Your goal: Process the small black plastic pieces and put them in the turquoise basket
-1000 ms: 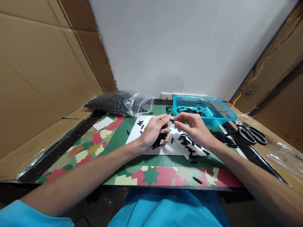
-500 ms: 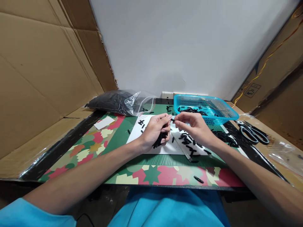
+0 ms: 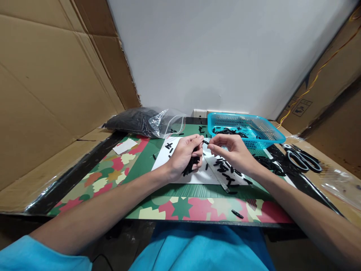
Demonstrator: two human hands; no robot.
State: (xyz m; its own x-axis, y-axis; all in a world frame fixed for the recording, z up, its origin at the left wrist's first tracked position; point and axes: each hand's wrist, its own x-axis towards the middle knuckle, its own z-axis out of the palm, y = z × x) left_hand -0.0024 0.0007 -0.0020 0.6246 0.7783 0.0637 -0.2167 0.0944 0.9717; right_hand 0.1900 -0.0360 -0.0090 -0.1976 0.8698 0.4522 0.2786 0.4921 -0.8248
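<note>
A small black piece [image 3: 205,142], short and rod-like, is held at the centre of the table, just above a white sheet [image 3: 197,177]. The right hand [image 3: 232,152] pinches it by one end between thumb and forefinger. The left hand [image 3: 184,154] meets it with its fingertips while its curled fingers hold a bundle of black pieces [image 3: 191,164]. The piece looks light, stiff and smooth, so it is likely easy to drop and best gripped near its end. More loose black pieces [image 3: 227,173] lie scattered just right of the hands. Farther right is a blue basket [image 3: 263,132] and, beyond it, black scissors [image 3: 301,160]. At the far left lies a clear bag of black pieces [image 3: 141,122].
</note>
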